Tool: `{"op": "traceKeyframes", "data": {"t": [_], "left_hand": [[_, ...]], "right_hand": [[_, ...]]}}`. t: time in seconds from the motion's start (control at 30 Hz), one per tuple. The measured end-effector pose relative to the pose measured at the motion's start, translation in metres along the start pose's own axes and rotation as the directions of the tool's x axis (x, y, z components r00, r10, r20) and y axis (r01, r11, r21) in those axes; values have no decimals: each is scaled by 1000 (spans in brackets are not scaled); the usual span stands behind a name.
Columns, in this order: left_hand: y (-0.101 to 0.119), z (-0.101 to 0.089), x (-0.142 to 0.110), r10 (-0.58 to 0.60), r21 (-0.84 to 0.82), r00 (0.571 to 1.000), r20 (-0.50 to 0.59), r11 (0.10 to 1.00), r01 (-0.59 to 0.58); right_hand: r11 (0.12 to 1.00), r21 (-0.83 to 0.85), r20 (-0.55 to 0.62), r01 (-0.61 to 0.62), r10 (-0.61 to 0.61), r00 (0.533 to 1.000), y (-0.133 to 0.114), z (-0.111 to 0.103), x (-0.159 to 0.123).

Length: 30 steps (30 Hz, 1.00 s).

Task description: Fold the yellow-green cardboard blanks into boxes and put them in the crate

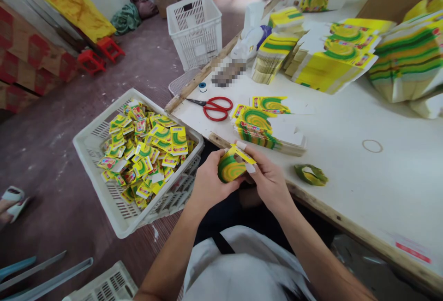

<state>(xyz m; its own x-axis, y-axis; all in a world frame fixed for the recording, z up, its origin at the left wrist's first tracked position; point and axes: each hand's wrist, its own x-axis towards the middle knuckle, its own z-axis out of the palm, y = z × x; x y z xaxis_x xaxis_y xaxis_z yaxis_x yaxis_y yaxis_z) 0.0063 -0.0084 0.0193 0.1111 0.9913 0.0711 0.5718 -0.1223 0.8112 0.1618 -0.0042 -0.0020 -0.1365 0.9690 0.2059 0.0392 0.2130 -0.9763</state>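
Between my two hands, just off the table's front edge, is a small yellow and green printed carton [231, 168]. My left hand [210, 179] is wrapped round its left side, thumb below. The fingers of my right hand [268, 179] pinch the carton's upper right, at a narrow yellow flap. On the table beyond lies a stack of flat printed cartons [256, 128], with white flaps pointing right. Red-handled scissors [218, 108] rest behind my hands. To my left, a white plastic crate [121, 227] holds many folded yellow cartons [148, 151].
Tall stacks of flat cartons [332, 61] stand at the table's back. A crumpled green-yellow wrapper [310, 175] and a rubber band [372, 145] lie on the right. Another white crate [195, 29] and red stools [90, 61] stand on the floor. A person's foot [14, 199] shows far left.
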Motion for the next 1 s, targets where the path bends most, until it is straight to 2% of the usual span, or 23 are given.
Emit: {"op": "traceKeyframes", "data": {"t": [0.07,0.13,0.2,0.27,0.4,0.57,0.7,0.9,1.0], "left_hand": [[-3,-1,1,64,29,998,-13,998,-64],[-7,-3,2,114,67,993,-11,991,-114],[-10,-5,2,110,107,994,-4,988,-109],[-11,-6,2,52,107,999,3,993,-52],[-10,-7,2,-29,72,999,40,997,26],[-8,-9,3,-42,106,996,83,994,33],[-7,-9,4,-38,137,997,66,990,29],[-7,-7,2,-30,137,998,56,990,22],[-7,-6,2,-41,90,997,71,995,35]], "right_hand": [[987,-135,53,88,-82,995,-2,1,-1],[951,-258,159,169,-131,979,-5,-2,0],[918,-334,239,215,-138,961,-5,-5,2],[894,-376,274,243,-143,951,-4,-9,4],[874,-411,293,260,-143,945,-2,-13,7],[864,-414,328,287,-152,932,-3,-15,7],[847,-444,340,291,-141,930,0,-11,3],[882,-408,317,236,-106,943,5,-6,0],[907,-363,244,213,-129,961,7,-5,0]]}}
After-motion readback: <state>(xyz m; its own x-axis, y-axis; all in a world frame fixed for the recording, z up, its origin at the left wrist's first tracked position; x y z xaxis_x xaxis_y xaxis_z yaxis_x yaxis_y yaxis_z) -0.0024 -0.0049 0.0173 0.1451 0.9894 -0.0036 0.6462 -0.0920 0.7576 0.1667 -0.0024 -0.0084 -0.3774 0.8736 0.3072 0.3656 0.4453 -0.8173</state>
